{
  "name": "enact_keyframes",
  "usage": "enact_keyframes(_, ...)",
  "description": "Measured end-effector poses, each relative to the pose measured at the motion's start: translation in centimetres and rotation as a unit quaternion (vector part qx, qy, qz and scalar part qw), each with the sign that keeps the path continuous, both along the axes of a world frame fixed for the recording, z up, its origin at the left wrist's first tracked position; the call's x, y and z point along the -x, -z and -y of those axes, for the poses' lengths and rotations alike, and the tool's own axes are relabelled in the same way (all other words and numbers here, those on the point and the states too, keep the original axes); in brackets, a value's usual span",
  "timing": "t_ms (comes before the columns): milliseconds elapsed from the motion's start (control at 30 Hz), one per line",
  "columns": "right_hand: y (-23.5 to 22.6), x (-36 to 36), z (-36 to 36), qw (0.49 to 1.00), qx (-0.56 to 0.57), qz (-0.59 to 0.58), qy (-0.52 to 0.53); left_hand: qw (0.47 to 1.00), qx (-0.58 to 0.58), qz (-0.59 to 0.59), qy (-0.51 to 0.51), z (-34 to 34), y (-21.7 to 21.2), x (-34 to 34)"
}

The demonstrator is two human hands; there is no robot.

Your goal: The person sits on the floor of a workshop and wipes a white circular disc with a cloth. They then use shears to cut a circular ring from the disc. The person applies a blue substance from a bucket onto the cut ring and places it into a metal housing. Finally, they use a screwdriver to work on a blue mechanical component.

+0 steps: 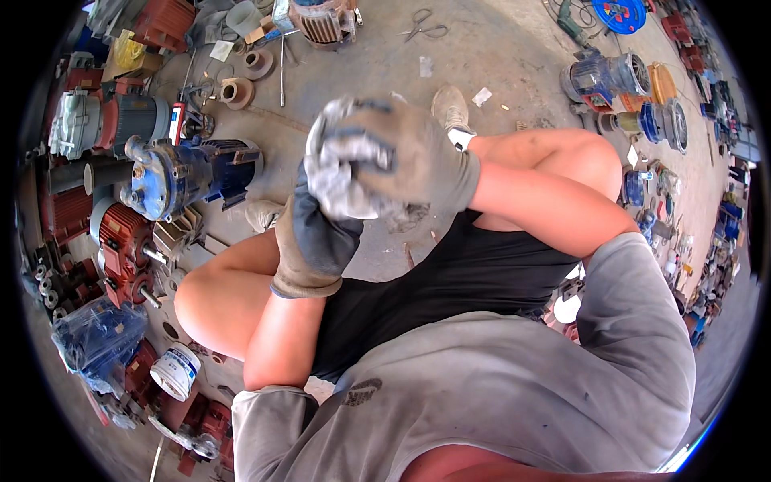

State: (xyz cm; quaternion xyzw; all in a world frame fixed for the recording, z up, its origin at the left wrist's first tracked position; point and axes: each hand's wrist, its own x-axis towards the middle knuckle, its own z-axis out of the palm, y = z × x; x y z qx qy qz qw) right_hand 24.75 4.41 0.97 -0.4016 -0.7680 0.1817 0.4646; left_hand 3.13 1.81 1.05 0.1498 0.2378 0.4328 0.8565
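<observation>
Both my hands wear grey-and-tan work gloves and come together in front of my knees, above the floor. Between them is a silvery-grey, rounded, metal-looking part [339,178], smeared by motion, so its exact kind is unclear. My left hand [320,237] grips it from below and the left, fingers mostly hidden behind it. Over its top and right side lies my right hand [418,153], fingers curled around it and blurred.
To the left stand a blue pump with motor [193,177], a red motor [124,249] and a white bucket [175,371]. Scissors [426,30] and rusty flanged pieces [237,94] lie on the concrete floor ahead. Another blue motor [602,78] stands at the far right.
</observation>
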Motion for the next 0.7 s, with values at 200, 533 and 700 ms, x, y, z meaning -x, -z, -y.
enact_keyframes(200, 9.3, -3.2, -0.9, 0.947, 0.265, 0.179, 0.036, 0.993, 0.056, 0.001, -0.104, -1.8, -3.0, -0.8)
enact_keyframes(533, 0.6, -4.5, -1.6, 0.984, 0.146, -0.058, 0.078, 0.779, -0.271, -0.54, -0.169, -3.5, 0.2, -0.3)
enact_keyframes(700, 0.4, -0.2, 0.6, 0.996, 0.059, 0.057, 0.019, 0.992, -0.094, -0.043, -0.065, -3.5, 3.3, 0.2)
